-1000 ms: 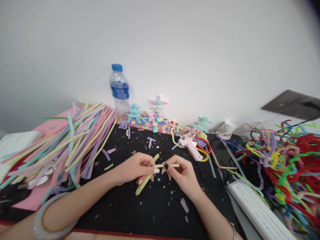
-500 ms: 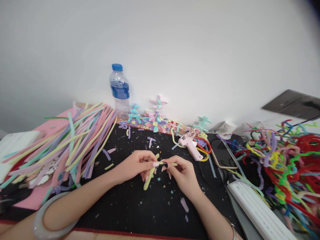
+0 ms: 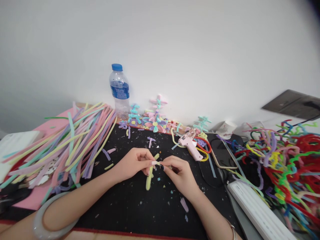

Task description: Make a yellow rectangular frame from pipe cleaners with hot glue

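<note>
Pale yellow pipe cleaner pieces (image 3: 149,179) are between my two hands, above the middle of the black mat (image 3: 120,203). My left hand (image 3: 137,162) pinches them where a short piece crosses a longer one, which hangs downward. On the right side of the crossing, my right hand (image 3: 178,170) is closed on the end of the short piece, thumb and forefinger pressed together. Its other fingers are curled and partly hidden. Small coloured scraps lie on the mat below both hands.
Long pastel pipe cleaners (image 3: 82,140) lie heaped at left. At the back stand a water bottle (image 3: 120,90) and small pipe cleaner figures (image 3: 156,116). A pink glue gun (image 3: 191,146), a phone (image 3: 223,155), a white power strip (image 3: 260,210) and tangled bright pipe cleaners (image 3: 290,166) are at right.
The hanging yellow piece has swung closer to upright. My right fingers have shifted slightly and now cover more of the short piece's end. My left hand has barely moved.
</note>
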Tool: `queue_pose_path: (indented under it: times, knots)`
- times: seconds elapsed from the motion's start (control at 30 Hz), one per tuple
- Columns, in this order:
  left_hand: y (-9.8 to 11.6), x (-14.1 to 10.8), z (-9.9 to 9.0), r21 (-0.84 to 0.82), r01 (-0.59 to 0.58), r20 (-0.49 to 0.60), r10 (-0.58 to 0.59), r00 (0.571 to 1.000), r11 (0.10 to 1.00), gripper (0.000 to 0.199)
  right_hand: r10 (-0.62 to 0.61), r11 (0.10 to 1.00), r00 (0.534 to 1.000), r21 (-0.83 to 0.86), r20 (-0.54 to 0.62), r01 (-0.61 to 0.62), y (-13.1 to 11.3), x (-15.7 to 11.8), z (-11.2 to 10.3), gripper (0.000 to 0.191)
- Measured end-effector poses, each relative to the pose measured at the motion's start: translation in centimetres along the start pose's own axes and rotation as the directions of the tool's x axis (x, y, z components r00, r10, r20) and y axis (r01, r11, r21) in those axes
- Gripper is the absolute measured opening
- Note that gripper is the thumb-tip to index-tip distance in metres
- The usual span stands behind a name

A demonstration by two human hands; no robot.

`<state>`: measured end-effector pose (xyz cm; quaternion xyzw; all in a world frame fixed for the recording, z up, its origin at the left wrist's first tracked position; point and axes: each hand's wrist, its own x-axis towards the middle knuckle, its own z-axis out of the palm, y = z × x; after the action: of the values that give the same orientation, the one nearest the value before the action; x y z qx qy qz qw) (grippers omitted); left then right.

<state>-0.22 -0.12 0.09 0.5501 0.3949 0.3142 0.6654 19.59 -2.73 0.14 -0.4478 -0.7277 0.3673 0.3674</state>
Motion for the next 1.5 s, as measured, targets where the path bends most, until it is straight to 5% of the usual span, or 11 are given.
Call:
queue_pose_path:
  times: [0.23, 0.53, 0.8, 1.13, 1.5]
  knots:
    - [0.1, 0.1, 0.1, 0.080, 0.011, 0.021, -0.012, 1.000, 0.997, 0.016, -0.040, 0.980, 0.997, -0.192, 0.062, 0.052, -0.3, 0.1, -0.8, 0.018]
    - [-0.1, 0.2, -0.1, 0.044, 0.049, 0.070, -0.052, 0.996, 0.998, 0.021, 0.209, 0.966, 0.968, 0.122, 0.135, -0.226, 0.1, 0.0, -0.7, 0.013]
    - [-0.2, 0.0, 0.2, -0.048, 0.096, 0.093, -0.092, 0.991, 0.994, 0.022, 0.302, 0.717, 0.931, 0.595, 0.203, -0.362, 0.3, 0.1, 0.3, 0.025]
    - [0.1, -0.2, 0.5, -0.130, 0.143, 0.121, -0.128, 0.984, 0.981, 0.022, 0.268, 0.471, 0.928, 0.804, 0.260, -0.361, -0.2, 0.0, 0.9, 0.026]
    - [0.1, -0.3, -0.2, -0.148, 0.249, 0.264, -0.205, 0.943, 0.957, 0.020, 0.195, 0.698, 0.933, 0.625, 0.303, -0.350, 0.1, -0.1, -0.1, 0.032]
